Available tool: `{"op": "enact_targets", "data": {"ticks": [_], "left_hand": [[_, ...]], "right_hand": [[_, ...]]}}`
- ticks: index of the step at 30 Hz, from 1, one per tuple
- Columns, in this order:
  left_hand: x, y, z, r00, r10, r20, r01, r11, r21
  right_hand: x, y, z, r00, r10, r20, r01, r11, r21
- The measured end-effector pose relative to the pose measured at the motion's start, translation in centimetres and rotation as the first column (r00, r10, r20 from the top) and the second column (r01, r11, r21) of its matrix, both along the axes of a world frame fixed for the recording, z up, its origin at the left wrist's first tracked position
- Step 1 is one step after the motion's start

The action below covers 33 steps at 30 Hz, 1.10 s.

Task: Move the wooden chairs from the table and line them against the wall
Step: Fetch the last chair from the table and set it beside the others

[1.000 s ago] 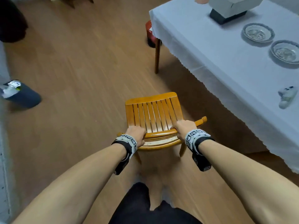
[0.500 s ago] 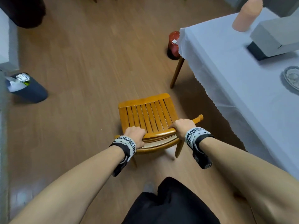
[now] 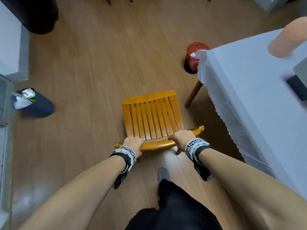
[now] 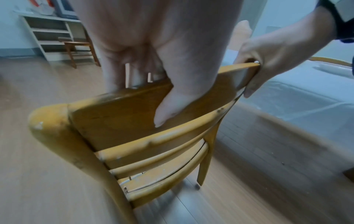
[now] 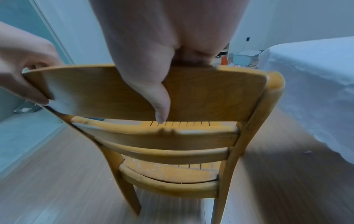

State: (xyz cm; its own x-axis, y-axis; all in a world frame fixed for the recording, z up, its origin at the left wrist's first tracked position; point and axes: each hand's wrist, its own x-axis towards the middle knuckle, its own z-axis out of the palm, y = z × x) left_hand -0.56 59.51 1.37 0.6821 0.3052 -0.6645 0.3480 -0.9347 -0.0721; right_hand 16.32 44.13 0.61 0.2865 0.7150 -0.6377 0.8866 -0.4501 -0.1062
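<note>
A yellow wooden chair (image 3: 152, 116) with a slatted seat stands on the floor just left of the table (image 3: 245, 90), seen from behind and above. My left hand (image 3: 133, 143) grips the left part of its top back rail. My right hand (image 3: 181, 136) grips the right part of the same rail. The left wrist view shows the rail (image 4: 118, 115) with my left thumb (image 4: 170, 106) on its rear face and the fingers over the top. From the right wrist, the chair back (image 5: 201, 97) has my right thumb (image 5: 153, 94) pressed against it. A second, darker chair (image 4: 78, 50) stands by shelves at the far wall.
The white-clothed table has a wooden leg (image 3: 193, 94) near the chair and a peach cylinder (image 3: 285, 40) on top. A red container (image 3: 193, 58) sits on the floor at the table corner. A dark bin (image 3: 32, 102) with rubbish lies to the left. A black object (image 3: 33, 14) stands far left.
The chair has drawn away from the table's side toward the open floor, and the view has swung left. Both hands keep the same grip on the back rail.
</note>
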Motion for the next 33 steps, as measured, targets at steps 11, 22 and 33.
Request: {"op": "enact_targets", "data": {"ticks": [11, 22, 33], "left_hand": [[13.6, 16.7, 2.0, 0.998, 0.056, 0.02, -0.057, 0.997, 0.051], [29.3, 35.1, 1.4, 0.996, -0.034, 0.088, 0.035, 0.999, -0.01], [44.1, 52.2, 2.9, 0.979, -0.183, 0.092, 0.183, 0.983, 0.006]], "right_hand": [[14.0, 16.4, 0.1, 0.997, 0.071, 0.026, -0.073, 0.993, 0.096], [28.7, 33.7, 0.5, 0.996, -0.093, 0.011, 0.093, 0.996, -0.001], [40.8, 48.6, 1.4, 0.977, -0.214, 0.012, 0.214, 0.977, 0.006]]}}
